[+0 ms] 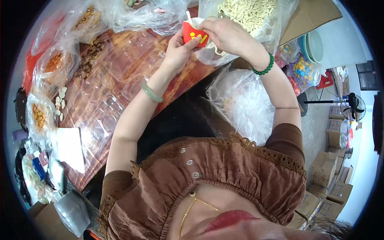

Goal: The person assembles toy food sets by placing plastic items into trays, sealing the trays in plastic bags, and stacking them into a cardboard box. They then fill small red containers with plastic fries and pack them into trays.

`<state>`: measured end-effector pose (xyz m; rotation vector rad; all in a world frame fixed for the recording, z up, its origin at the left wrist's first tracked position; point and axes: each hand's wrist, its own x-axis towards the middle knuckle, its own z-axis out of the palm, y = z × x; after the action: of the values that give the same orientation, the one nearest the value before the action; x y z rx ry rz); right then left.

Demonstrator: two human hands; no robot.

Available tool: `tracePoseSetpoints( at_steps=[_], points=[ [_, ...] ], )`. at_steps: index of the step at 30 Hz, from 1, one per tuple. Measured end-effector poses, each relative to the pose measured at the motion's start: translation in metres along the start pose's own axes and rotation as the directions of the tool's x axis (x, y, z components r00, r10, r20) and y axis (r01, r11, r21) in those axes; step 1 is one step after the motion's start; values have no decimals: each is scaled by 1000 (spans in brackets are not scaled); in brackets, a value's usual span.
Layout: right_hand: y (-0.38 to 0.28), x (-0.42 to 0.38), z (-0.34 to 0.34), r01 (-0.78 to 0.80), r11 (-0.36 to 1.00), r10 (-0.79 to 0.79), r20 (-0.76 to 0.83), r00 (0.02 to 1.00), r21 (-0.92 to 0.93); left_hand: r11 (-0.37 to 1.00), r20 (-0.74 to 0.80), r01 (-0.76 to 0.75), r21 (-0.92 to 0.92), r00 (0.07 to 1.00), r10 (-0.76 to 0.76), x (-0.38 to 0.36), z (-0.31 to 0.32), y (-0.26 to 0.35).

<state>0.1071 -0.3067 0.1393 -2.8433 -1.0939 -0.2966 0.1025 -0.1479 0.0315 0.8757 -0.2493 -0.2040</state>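
Observation:
Near the top centre, my left hand (180,50) grips a small red carton (193,35) with a yellow mark, its thumb across the front. Something white sticks up from the carton's open top. My right hand (220,34) is at the carton's upper right edge, fingers bent against the rim; its fingertips are partly hidden, and what they hold cannot be made out. Just beyond my right hand lies a clear bag of pale sticks (252,14). A few pale pieces hang below my right palm.
Clear plastic trays (108,112) lie on the reddish table (168,86). Bags of orange pieces (60,62) line its left side. A white plastic bag (244,104) sits below my right forearm. Cardboard boxes (324,168) and a fan (353,106) stand at the right.

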Motion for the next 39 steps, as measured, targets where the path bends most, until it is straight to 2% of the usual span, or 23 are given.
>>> tracePoseSetpoints(
  at_steps=[2,4,5,6,7,10,12,13,16,18,19,21,23,25,26,27,29,30,31,33,35,37,39],
  points=[
    [-9,15,0,114,985,-109,-41,993,127,995,-50,-15,103,999,20,-10,-9,11],
    [-16,37,2,-52,889,-61,230,971,456,987,-89,-32,157,995,46,-21,-21,20],
    [-19,47,5,-19,852,-132,249,959,523,981,-93,-10,196,995,29,-26,-31,24],
    [-25,53,8,1,849,-155,248,956,529,972,-99,12,234,995,12,-31,-41,28],
    [-31,59,10,22,840,-175,233,957,542,967,-79,-112,231,988,133,-35,-46,28],
    [-60,80,24,53,848,-156,153,976,527,973,-175,-98,211,975,136,-52,-59,49],
    [-69,98,35,267,794,-357,63,932,547,977,-177,-133,166,971,162,-62,-73,60],
    [-74,110,40,61,833,-279,322,905,550,984,-204,-97,147,971,127,-67,-79,63],
    [-87,141,57,-154,769,-286,550,785,620,985,-244,-81,152,963,117,-79,-104,66],
    [-103,154,60,-139,705,-325,491,808,695,991,-323,-61,119,941,97,-85,-116,75],
    [-110,161,61,-145,706,-302,479,824,693,977,-323,-144,159,927,189,-85,-125,79],
    [-124,175,63,-156,706,-256,455,853,691,976,-368,-133,174,910,190,-87,-138,89],
    [-122,195,85,-60,731,-367,466,805,680,955,-383,-82,286,903,193,-87,-162,89],
    [-122,210,106,-5,734,-416,455,787,679,933,-539,-23,359,811,228,-91,-159,92],
    [-120,218,119,15,733,-424,440,791,680,792,-565,64,607,736,374,-90,-173,87],
    [-120,223,129,100,737,-476,409,779,668,787,-573,66,613,723,386,-95,-176,96],
    [-120,225,147,116,768,-456,411,789,630,348,-330,105,932,646,689,-108,-175,107],
    [-119,224,153,124,804,-420,410,810,581,289,-278,110,951,710,647,-117,-162,123],
    [-113,229,176,166,781,-453,363,814,602,291,-282,113,950,710,645,-118,-167,120],
    [-117,225,177,102,779,-421,397,816,618,13,-127,145,989,822,555,-120,-174,112],
    [-120,224,179,35,775,-387,431,816,631,-19,-128,161,987,843,523,-119,-179,105],
    [-118,220,183,162,716,-451,273,850,679,-49,-125,170,984,865,485,-116,-183,99],
    [-120,219,174,125,757,-433,348,831,642,-136,-33,114,984,869,493,-115,-187,96]
  ],
)
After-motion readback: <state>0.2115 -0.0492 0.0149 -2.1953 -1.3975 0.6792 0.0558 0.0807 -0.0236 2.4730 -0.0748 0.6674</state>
